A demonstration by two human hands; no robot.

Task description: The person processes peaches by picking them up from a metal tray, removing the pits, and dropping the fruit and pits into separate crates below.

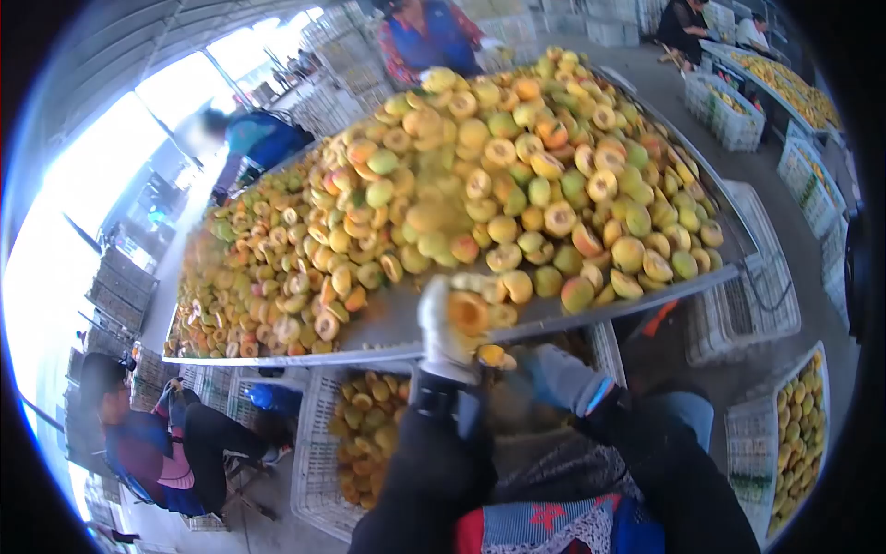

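A heap of yellow and greenish peaches (480, 185), many of them cut in half, covers the metal table (388, 355) before me. My left hand (441, 337), in a whitish glove, grips a peach half (469, 314) at the table's front edge, its hollowed cut face showing. Just below it is a small yellow peach piece (496, 357); I cannot make out whether it is falling or touched. My right hand (565, 379), in a grey glove, is lower and to the right, over the space below the edge. Motion smears its fingers.
A white plastic crate (314, 452) of peaches stands below the table edge, left of my lap. Another full crate (752, 443) is at the right, near an upright crate (743, 305). A seated person (157, 443) is at left; two people work across the table.
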